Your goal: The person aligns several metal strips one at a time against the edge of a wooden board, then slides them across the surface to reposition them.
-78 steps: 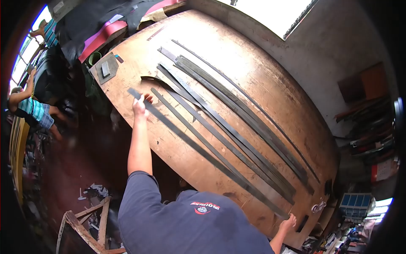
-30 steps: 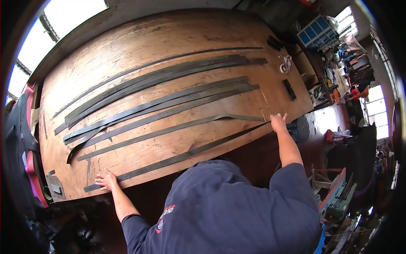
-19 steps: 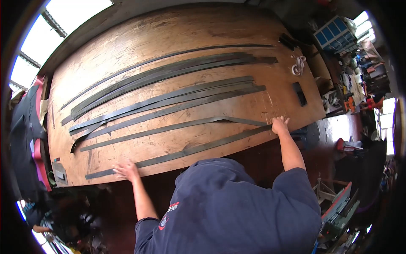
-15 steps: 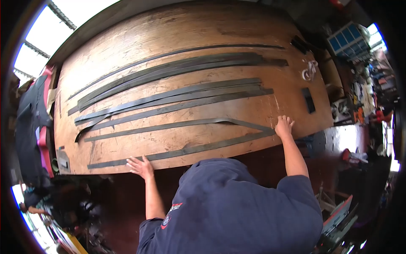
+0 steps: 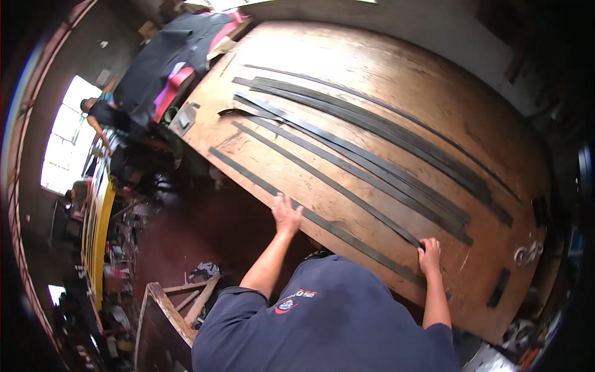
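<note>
My left hand [image 5: 288, 216] lies at the front edge of the wooden table [image 5: 372, 53], fingers stretched out and touching the nearest dark strip [image 5: 338, 232]. That flat strip runs along the table edge. My right hand [image 5: 429, 255] has its fingers bent around the right end of a second narrow dark strip [image 5: 325, 179], which lies nearly straight across the wood. Beyond it are more long dark strips [image 5: 353, 158], some overlapping. A thicker bundle of strips [image 5: 384, 131] and one thin strip [image 5: 396, 111] lie farther back.
A black block [image 5: 499, 287] and a white coil [image 5: 528, 253] sit at the table's right end. Dark and pink sheets [image 5: 170, 62] are piled past the left end. A wooden frame [image 5: 167, 304] stands on the floor, and a person [image 5: 102, 121] is near the window.
The view has turned, so the table slants down to the right. My right hand has shifted away from the nearest strip with the second strip's end, and that strip's bend has straightened.
</note>
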A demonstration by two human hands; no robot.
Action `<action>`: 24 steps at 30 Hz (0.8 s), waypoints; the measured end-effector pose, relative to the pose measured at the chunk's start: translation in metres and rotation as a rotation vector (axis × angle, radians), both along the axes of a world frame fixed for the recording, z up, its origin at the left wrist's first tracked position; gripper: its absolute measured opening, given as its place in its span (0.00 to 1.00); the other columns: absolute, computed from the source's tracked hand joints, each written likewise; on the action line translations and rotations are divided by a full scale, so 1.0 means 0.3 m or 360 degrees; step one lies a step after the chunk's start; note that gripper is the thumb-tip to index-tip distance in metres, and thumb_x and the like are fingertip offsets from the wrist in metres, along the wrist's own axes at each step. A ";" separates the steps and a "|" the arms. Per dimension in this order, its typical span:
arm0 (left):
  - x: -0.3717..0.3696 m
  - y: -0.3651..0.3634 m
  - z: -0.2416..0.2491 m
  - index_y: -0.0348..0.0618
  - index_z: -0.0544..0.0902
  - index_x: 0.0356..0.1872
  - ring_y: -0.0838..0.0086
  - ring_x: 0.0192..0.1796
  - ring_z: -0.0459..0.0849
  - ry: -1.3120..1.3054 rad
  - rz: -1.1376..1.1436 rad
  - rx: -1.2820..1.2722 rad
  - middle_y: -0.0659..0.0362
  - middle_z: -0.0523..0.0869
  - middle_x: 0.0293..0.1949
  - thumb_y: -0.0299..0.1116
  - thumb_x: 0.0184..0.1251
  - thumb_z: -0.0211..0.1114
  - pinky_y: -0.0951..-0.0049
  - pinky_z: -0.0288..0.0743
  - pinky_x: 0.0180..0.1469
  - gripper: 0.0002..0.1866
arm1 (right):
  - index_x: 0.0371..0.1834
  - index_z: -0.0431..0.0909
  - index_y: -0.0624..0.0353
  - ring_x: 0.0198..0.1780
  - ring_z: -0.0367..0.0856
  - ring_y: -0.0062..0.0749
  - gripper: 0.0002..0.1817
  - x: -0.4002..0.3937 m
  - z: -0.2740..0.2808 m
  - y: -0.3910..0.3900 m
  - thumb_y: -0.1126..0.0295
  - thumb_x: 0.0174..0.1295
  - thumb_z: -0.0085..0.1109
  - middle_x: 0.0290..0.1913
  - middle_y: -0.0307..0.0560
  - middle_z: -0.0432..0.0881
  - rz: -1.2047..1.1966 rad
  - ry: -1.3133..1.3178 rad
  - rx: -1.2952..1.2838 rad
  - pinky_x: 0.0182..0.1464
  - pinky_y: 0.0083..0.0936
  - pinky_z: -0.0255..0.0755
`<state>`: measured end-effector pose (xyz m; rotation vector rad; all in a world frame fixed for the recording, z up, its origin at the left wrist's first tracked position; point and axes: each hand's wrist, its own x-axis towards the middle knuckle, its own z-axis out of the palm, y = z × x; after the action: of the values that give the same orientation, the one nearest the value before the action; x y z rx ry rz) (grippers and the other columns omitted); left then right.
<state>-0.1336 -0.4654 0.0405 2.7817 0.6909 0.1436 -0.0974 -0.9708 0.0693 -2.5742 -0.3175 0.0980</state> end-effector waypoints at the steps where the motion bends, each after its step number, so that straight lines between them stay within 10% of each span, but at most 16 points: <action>1: 0.010 -0.033 -0.024 0.34 0.69 0.67 0.48 0.74 0.60 -0.0021 -0.0127 -0.0062 0.38 0.64 0.71 0.52 0.68 0.60 0.49 0.56 0.73 0.35 | 0.42 0.77 0.58 0.53 0.72 0.48 0.12 0.008 0.013 -0.002 0.76 0.54 0.62 0.44 0.49 0.74 -0.0025 -0.0003 0.0022 0.56 0.42 0.66; 7: 0.145 -0.430 -0.043 0.34 0.76 0.57 0.53 0.44 0.85 0.0078 -0.0505 -0.1109 0.43 0.87 0.40 0.55 0.66 0.63 0.56 0.80 0.44 0.32 | 0.34 0.74 0.65 0.37 0.78 0.49 0.06 0.065 0.070 0.027 0.82 0.54 0.55 0.33 0.56 0.77 0.0188 0.0067 0.0368 0.43 0.35 0.74; 9: 0.217 -0.508 -0.049 0.37 0.69 0.66 0.53 0.48 0.85 0.0761 0.0053 -0.2646 0.42 0.83 0.52 0.63 0.66 0.60 0.58 0.80 0.49 0.40 | 0.37 0.75 0.64 0.36 0.80 0.36 0.06 0.057 0.217 0.107 0.81 0.57 0.56 0.34 0.49 0.79 0.0150 0.0290 0.0548 0.42 0.30 0.74; 13: 0.312 -0.560 0.094 0.39 0.45 0.75 0.48 0.61 0.78 0.0389 0.0562 -0.3452 0.38 0.72 0.63 0.65 0.67 0.58 0.49 0.76 0.57 0.51 | 0.45 0.75 0.63 0.37 0.77 0.20 0.09 0.008 0.504 0.238 0.83 0.62 0.56 0.36 0.37 0.77 0.0166 0.0676 0.1118 0.41 0.21 0.74; 19: 0.559 -0.335 0.057 0.44 0.69 0.67 0.56 0.52 0.82 0.0066 0.1003 -0.2683 0.48 0.75 0.62 0.54 0.63 0.66 0.47 0.79 0.51 0.36 | 0.49 0.78 0.66 0.33 0.78 0.24 0.14 -0.035 0.558 0.202 0.82 0.58 0.60 0.35 0.42 0.78 0.0024 0.0434 0.0868 0.37 0.21 0.74; 21: 0.541 -0.330 0.056 0.43 0.76 0.38 0.73 0.24 0.71 0.0166 0.0763 -0.2102 0.62 0.70 0.23 0.51 0.67 0.63 0.59 0.73 0.33 0.20 | 0.49 0.79 0.66 0.33 0.77 0.23 0.14 -0.025 0.583 0.206 0.80 0.59 0.60 0.35 0.41 0.78 -0.0007 0.0313 0.0781 0.37 0.21 0.74; 24: 0.445 -0.368 0.086 0.41 0.71 0.31 0.72 0.20 0.69 0.0430 0.0637 -0.2225 0.60 0.72 0.22 0.59 0.66 0.63 0.67 0.64 0.20 0.28 | 0.44 0.80 0.68 0.32 0.77 0.29 0.14 -0.016 0.683 0.246 0.75 0.54 0.64 0.32 0.45 0.79 0.0010 0.0004 0.0434 0.38 0.25 0.73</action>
<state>-0.0002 -0.5757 0.0665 1.3188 0.8996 -0.4697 -0.1021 -0.8969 0.2741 -2.3033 -0.3145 0.0562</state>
